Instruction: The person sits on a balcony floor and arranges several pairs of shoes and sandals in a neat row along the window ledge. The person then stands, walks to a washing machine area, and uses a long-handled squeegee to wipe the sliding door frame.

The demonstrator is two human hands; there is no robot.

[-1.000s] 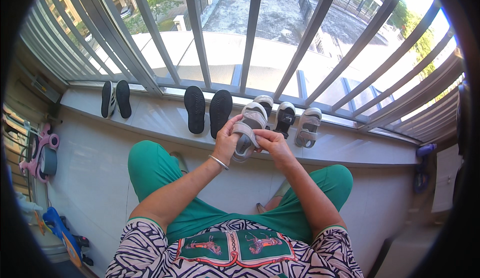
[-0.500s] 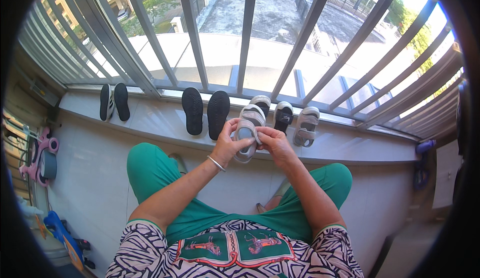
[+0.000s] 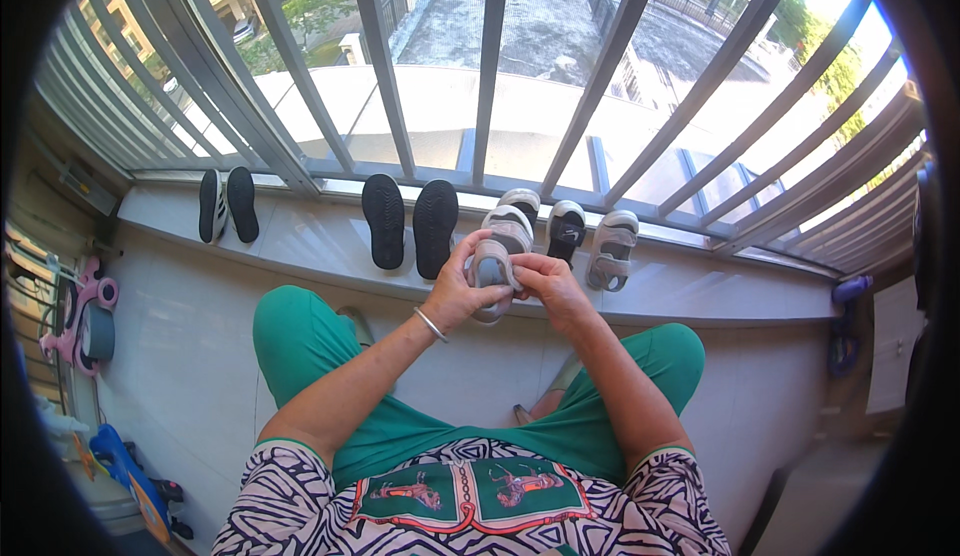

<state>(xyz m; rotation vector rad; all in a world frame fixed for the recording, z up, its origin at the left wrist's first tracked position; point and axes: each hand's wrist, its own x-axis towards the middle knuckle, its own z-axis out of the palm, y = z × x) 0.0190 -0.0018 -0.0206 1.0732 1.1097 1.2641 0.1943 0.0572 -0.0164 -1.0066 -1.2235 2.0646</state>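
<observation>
Between my hands, above the front of the ledge, is a pale grey and white child's sandal point(image 3: 511, 226). My left hand point(image 3: 462, 291) grips its heel end from the left, thumb across the near part. My right hand point(image 3: 548, 286) pinches the right side near the strap; the fingertips partly hide what they hold. A matching sandal point(image 3: 613, 251) stands on the ledge to the right. Behind the held one is a white and black shoe point(image 3: 520, 202), partly covered. A black and white shoe point(image 3: 566, 232) sits between it and the matching sandal.
Two shoes with black soles facing out, one point(image 3: 384, 222) beside another point(image 3: 435, 229), lean on the ledge point(image 3: 300, 226). A smaller pair point(image 3: 241, 204) leans farther left. Metal railing bars point(image 3: 490, 76) rise behind. A pink wheeled toy point(image 3: 88, 311) and a blue object point(image 3: 130, 466) stand at left.
Both hands stay almost in place on the sandal. Its strap area has shifted slightly between my fingers, and the sandal's inside shows a little differently.
</observation>
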